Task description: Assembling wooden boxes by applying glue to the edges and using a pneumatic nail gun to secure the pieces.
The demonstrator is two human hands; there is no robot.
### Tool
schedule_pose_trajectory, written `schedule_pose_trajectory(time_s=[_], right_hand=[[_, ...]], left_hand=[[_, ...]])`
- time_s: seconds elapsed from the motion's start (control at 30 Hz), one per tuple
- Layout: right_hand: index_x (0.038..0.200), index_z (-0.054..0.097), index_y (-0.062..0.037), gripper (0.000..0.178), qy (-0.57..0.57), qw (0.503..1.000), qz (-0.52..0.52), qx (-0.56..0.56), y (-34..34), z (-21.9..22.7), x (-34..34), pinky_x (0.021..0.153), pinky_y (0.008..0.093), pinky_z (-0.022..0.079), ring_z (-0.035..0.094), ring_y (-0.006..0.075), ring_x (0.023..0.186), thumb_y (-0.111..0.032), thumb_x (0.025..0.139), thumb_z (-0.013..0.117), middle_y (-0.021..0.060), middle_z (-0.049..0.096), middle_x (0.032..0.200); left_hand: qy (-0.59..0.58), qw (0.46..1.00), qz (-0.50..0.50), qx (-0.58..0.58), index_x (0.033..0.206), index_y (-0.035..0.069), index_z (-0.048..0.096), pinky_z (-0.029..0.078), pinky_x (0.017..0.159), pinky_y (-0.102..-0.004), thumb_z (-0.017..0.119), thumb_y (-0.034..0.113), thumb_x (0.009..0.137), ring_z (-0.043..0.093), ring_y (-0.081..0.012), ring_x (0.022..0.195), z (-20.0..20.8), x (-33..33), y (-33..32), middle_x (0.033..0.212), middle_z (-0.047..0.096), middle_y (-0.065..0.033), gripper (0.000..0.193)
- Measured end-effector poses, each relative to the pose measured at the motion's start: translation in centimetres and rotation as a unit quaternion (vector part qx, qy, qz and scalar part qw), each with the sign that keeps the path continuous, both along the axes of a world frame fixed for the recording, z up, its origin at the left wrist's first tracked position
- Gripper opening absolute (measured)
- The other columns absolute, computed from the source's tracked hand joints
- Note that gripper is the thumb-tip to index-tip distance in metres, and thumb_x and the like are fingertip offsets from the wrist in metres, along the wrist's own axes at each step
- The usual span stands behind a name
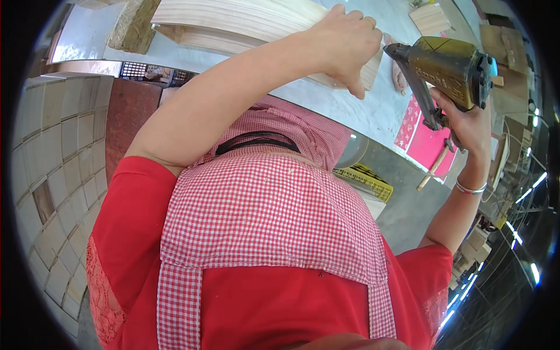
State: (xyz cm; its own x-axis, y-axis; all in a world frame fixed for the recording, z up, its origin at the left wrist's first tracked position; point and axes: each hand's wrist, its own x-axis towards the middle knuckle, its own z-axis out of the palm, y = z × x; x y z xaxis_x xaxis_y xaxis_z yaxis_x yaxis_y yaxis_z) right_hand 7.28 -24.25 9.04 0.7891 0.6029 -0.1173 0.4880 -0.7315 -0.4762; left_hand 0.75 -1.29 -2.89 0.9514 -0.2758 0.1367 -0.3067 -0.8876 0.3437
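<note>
A pale wooden box (227,20) made of thin boards lies along the far side of the worktable. My left hand (349,49) grips its right end, knuckles on top and thumb reaching down over the near side. My right hand (466,119) is wrapped around the handle of a nail gun (440,67) with a dark, worn yellowish body. The gun's nose points left toward the box end, a short way from my left hand. My right palm and part of the handle are hidden.
The pale worktable (373,116) bears a small wooden piece (430,19) at the far right and a pink sheet (429,146) near its right edge. A wooden-handled tool (433,169) lies by that sheet. Stacked boards (58,128) stand at left. A yellow object (370,182) sits below the table.
</note>
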Motion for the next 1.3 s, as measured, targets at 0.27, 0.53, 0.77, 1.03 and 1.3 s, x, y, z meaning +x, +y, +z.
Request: schedule_pose_trajectory(time_s=[0.27,0.53,0.77,1.03,1.3], right_hand=[[0.105,0.068,0.0039,0.033,0.009,1.000,0.017,-0.003,0.3,-0.3,1.0,0.079,0.0302,0.053,0.066,0.0127,0.085,-0.012,0.080,0.082,0.0078,0.074,0.098],[0.112,0.067,0.0014,0.036,0.023,0.999,0.023,-0.043,1.3,1.1,1.2,0.079,0.0296,0.054,0.067,0.0125,0.088,-0.012,0.082,0.081,0.0066,0.074,0.099],[0.111,0.065,0.0030,0.037,-0.016,1.000,0.010,0.009,-1.3,0.4,0.1,0.082,0.0304,0.053,0.066,0.0141,0.091,-0.010,0.080,0.081,0.0096,0.072,0.103],[0.111,0.067,0.0023,0.036,-0.038,0.994,-0.083,0.058,-9.4,-0.7,-3.0,0.063,0.0273,0.053,0.065,0.0099,0.080,-0.014,0.082,0.081,0.0071,0.071,0.098],[0.110,0.066,0.0007,0.033,-0.009,0.979,-0.206,0.000,-9.2,0.3,-5.3,0.049,0.0227,0.044,0.056,0.0061,0.062,-0.011,0.083,0.080,0.0027,0.066,0.089]], left_hand=[[-0.060,0.976,0.097,0.187,0.108,-0.003,0.064,0.045,0.092,-0.0461,0.087,0.048,0.055,0.058,-0.0331,0.109,1.8,-1.6,-2.2,0.110,0.062,-0.0193,0.077],[-0.047,0.982,0.073,0.168,0.107,-0.005,0.063,0.045,0.093,-0.0461,0.086,0.048,0.057,0.057,-0.0345,0.109,2.8,-0.7,-1.0,0.109,0.062,-0.0220,0.077],[-0.269,0.953,-0.094,-0.099,0.105,0.006,0.062,0.044,0.092,-0.0443,0.082,0.035,0.070,0.059,-0.0266,0.102,-2.8,-6.2,0.5,0.101,0.062,-0.0106,0.050],[0.005,0.987,0.141,0.071,0.106,0.003,0.068,0.050,0.092,-0.0472,0.069,0.048,0.083,0.063,-0.0375,0.106,-10.8,-9.5,12.0,0.113,0.067,-0.0185,0.051],[0.014,0.997,0.033,-0.067,0.119,0.002,0.063,0.047,0.098,-0.0474,0.074,0.044,0.080,0.062,-0.0374,0.112,-12.3,-5.6,0.2,0.119,0.065,-0.0192,0.058]])
